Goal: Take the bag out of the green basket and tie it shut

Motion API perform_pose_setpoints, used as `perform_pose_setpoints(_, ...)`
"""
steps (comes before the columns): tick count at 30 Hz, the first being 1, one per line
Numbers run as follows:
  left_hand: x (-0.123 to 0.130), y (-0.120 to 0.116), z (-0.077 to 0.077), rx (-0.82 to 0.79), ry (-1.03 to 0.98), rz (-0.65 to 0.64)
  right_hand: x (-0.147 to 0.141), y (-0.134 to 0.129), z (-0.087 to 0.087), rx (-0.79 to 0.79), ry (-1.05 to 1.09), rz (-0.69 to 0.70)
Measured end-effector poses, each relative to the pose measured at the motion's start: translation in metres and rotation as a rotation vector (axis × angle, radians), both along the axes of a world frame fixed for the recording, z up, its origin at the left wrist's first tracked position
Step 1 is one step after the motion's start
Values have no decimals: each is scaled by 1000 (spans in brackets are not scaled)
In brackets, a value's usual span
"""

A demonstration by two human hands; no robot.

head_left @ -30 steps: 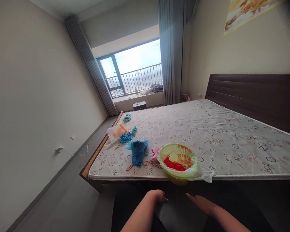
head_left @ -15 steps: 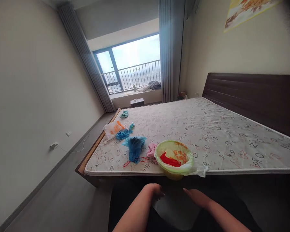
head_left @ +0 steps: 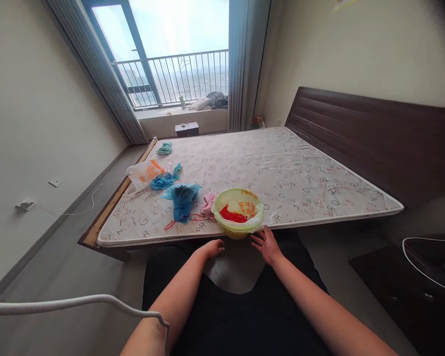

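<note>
A round green plastic basket (head_left: 237,210) lined with a clear bag stands at the near edge of the patterned mattress (head_left: 282,168), with a red cloth (head_left: 233,214) inside. My right hand (head_left: 267,245) is just below the basket, fingers spread, holding nothing. My left hand (head_left: 211,249) rests near the mattress edge with curled fingers, below a pink cloth (head_left: 208,203). Farther left lie a blue plastic bag (head_left: 181,201), a thin red string (head_left: 181,220), a crumpled blue bag (head_left: 163,180), a white bag with orange print (head_left: 145,174) and a teal rope coil (head_left: 164,148).
A dark headboard (head_left: 371,138) runs along the bed's right side. A dark cabinet (head_left: 404,291) stands at lower right. A white cord (head_left: 77,301) crosses the lower left near my left arm. Beyond the bed are a low dark box (head_left: 187,129) and a balcony railing (head_left: 170,76).
The view has swung, moving the bed higher and left in frame and bringing a dark cabinet into sight. Both hands now sit closer to the mattress edge, and my right hand's fingers are spread.
</note>
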State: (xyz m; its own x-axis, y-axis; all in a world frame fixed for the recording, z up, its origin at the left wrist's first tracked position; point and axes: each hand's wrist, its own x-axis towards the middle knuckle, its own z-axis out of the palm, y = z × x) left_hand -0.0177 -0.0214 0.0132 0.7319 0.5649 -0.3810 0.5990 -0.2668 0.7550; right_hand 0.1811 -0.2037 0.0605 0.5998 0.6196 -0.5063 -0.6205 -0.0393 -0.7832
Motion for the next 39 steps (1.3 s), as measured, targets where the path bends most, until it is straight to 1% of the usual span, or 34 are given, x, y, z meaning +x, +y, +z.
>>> perform_pose_setpoints(3,10,0,4,-42,-164,56,-10,1,4,61,91,-1)
perform_pose_setpoints(5,15,0,9,-112,-306,134,-14,2,3,90,86,1)
perform_pose_setpoints(8,18,3,15,-223,-433,254,-13,3,-5,75,-32,-59)
perform_pose_setpoints(12,16,8,20,-326,-578,423,-8,5,-18,-62,-234,-154)
perform_pose_setpoints(14,15,9,22,-363,-594,461,-7,6,-22,-86,-253,-143)
perform_pose_setpoints(17,15,10,22,-411,-572,489,-10,8,-24,-83,-240,-111)
perform_pose_setpoints(22,15,12,20,-489,-536,520,-12,8,-22,-27,-274,-175)
perform_pose_setpoints(26,14,16,16,-524,-540,521,-5,4,-18,40,-224,-222)
perform_pose_setpoints(28,13,17,14,-527,-556,515,6,4,-11,51,-144,-256)
perform_pose_setpoints(29,12,18,13,-529,-561,513,15,4,-5,33,-68,-255)
perform_pose_setpoints(31,11,19,10,-541,-559,516,36,5,11,-46,117,-192)
perform_pose_setpoints(32,11,20,8,-549,-559,518,47,6,20,-78,186,-123)
perform_pose_setpoints(33,10,20,7,-557,-558,517,59,7,30,-105,201,-70)
perform_pose_setpoints(34,10,20,5,-562,-559,515,70,7,39,-117,179,-49)
perform_pose_setpoints(35,10,21,4,-563,-562,512,80,8,48,-113,150,-56)
perform_pose_setpoints(37,11,22,0,-556,-569,507,95,7,65,-46,94,-101)
perform_pose_setpoints(39,12,22,-3,-545,-563,512,103,6,76,55,58,-126)
